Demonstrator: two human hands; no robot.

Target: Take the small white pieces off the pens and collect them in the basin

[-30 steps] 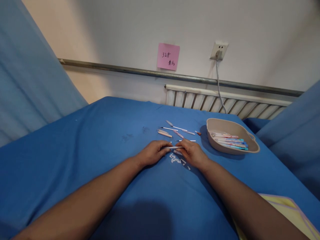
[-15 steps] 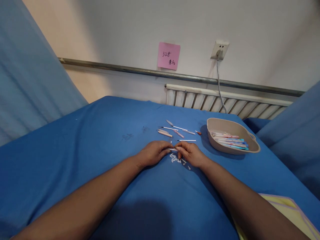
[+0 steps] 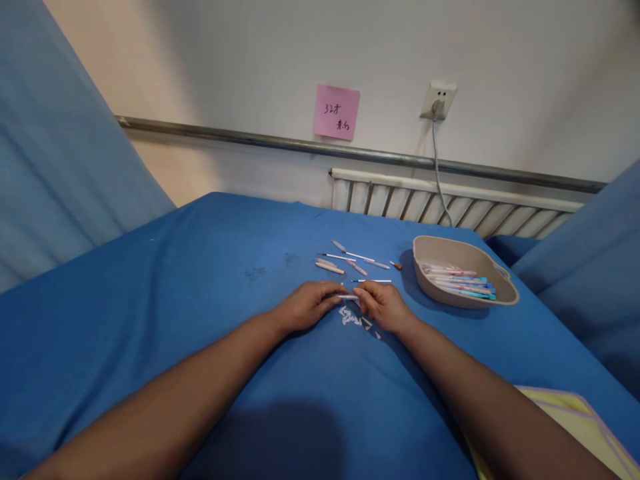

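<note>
– What lies nearest?
– One yellow cloth, well right of the fingers on the near side, partly hidden by the right arm; blue cover runs broad left of it
– Just this side of the fingertips?
– Small white scraps, too jumbled to count
– And the hands?
– Left hand and right hand pinch one slim white stick, fingertips nearly together
– Past them?
– Three white refills, the closest just beyond the right fingers; two pale orange barrels ahead of the left
– Any obstacle?
– One beige basket, walling off the fingers' right; its pens overlap, uncountable
– Farthest?
– Cover's far edge, then one radiator
</note>
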